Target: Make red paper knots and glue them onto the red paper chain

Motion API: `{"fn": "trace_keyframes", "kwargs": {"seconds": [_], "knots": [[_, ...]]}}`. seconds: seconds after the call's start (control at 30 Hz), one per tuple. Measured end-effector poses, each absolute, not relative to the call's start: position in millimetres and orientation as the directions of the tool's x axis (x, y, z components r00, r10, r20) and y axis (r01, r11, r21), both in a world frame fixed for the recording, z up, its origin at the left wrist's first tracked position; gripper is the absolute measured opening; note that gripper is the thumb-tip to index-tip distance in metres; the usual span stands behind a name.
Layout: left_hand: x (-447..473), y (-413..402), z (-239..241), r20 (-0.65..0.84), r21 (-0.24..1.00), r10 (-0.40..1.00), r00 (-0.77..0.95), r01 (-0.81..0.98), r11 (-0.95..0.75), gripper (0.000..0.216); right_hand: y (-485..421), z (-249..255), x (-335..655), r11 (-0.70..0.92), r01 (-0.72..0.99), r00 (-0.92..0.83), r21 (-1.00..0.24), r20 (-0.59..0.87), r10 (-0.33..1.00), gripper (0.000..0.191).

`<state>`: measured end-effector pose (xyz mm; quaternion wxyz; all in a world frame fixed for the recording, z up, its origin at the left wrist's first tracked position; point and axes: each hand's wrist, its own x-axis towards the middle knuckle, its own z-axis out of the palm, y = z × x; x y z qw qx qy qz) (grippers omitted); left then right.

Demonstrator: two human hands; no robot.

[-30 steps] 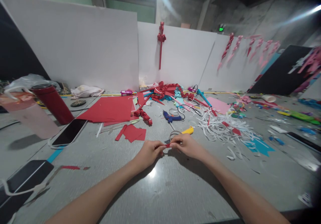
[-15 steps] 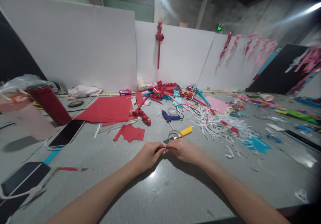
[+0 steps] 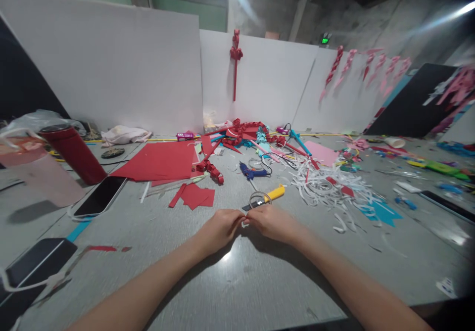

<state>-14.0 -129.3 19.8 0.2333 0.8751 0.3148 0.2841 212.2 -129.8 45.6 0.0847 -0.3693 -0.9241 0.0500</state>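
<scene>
My left hand (image 3: 218, 229) and my right hand (image 3: 273, 222) meet fingertip to fingertip low over the grey table (image 3: 237, 281), both pinched closed. The small red paper strip they hold is almost fully hidden between the fingers. Just beyond the right hand lie a clear tape ring (image 3: 259, 200) and a yellow utility knife (image 3: 275, 192). Red paper scraps (image 3: 195, 196) lie ahead of the left hand.
A large red sheet (image 3: 159, 161), a blue glue gun (image 3: 252, 172) and a heap of white paper shreds (image 3: 326, 187) lie further back. At the left are a phone (image 3: 100, 196), a red flask (image 3: 74, 153) and a pink cup (image 3: 40, 172). Another phone (image 3: 33, 261) lies near left.
Both hands have drawn slightly nearer to me and closed tighter together. The red strip, plainly seen between the fingertips a second ago, is now nearly covered.
</scene>
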Motion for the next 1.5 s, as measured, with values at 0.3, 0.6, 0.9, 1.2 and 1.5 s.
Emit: {"fn": "trace_keyframes", "kwargs": {"seconds": [0.3,0.6,0.9,1.2,1.5], "knots": [[-17,-121,19,0.376,0.630,0.714,0.591,0.402,-0.665,0.024,-116,46,223,0.666,0.711,-0.660,-0.224,0.112,0.743,0.018],[-16,-120,20,0.349,0.663,0.772,0.531,0.442,-0.604,0.026,-113,46,226,0.611,0.759,-0.603,-0.225,0.111,0.790,0.021],[-19,-114,15,0.353,0.692,0.784,0.511,0.421,-0.587,0.029,-109,47,229,0.608,0.754,-0.612,-0.247,0.073,0.788,0.015],[-14,-115,14,0.258,0.862,0.873,0.414,0.310,-0.402,0.046,-110,43,227,0.629,0.763,-0.616,-0.149,0.128,0.777,0.018],[-7,-107,5,0.133,0.991,0.947,0.291,-0.041,-0.127,0.046,-118,50,221,0.678,0.678,-0.626,-0.284,0.260,0.735,0.033]]}}
